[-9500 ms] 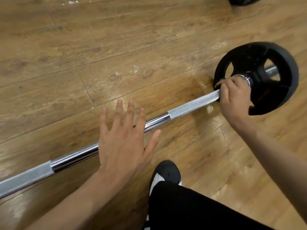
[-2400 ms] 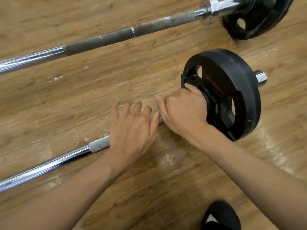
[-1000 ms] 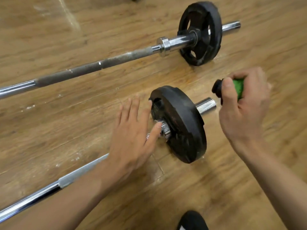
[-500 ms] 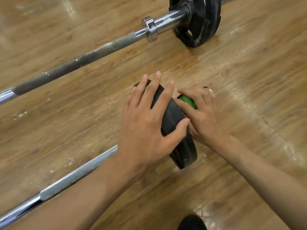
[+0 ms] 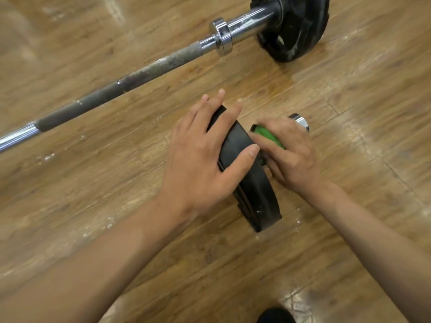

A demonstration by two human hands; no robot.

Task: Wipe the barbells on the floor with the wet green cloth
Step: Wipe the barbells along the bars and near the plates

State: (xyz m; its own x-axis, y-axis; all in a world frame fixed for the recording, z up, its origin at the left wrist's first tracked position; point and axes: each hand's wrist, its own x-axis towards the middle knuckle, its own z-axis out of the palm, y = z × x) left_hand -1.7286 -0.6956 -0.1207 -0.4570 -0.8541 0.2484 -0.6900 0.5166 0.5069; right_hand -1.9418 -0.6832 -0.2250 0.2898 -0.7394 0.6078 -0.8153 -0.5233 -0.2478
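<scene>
Green cloth (image 5: 268, 135) sits bunched under the right hand (image 5: 289, 157), whose fingers curl round it and the near barbell's sleeve (image 5: 300, 121), just right of the left hand (image 5: 205, 157), which grips the plate (image 5: 254, 190) over its top rim. The plate stands on edge, so a loosened left grip could let it roll and pinch the right fingers, and the wet cloth may slip on chrome. Bare floor (image 5: 349, 89) lies beyond the left fingertips before the far barbell (image 5: 140, 71); the sleeve's end is just past the right hand, open floor after it
</scene>
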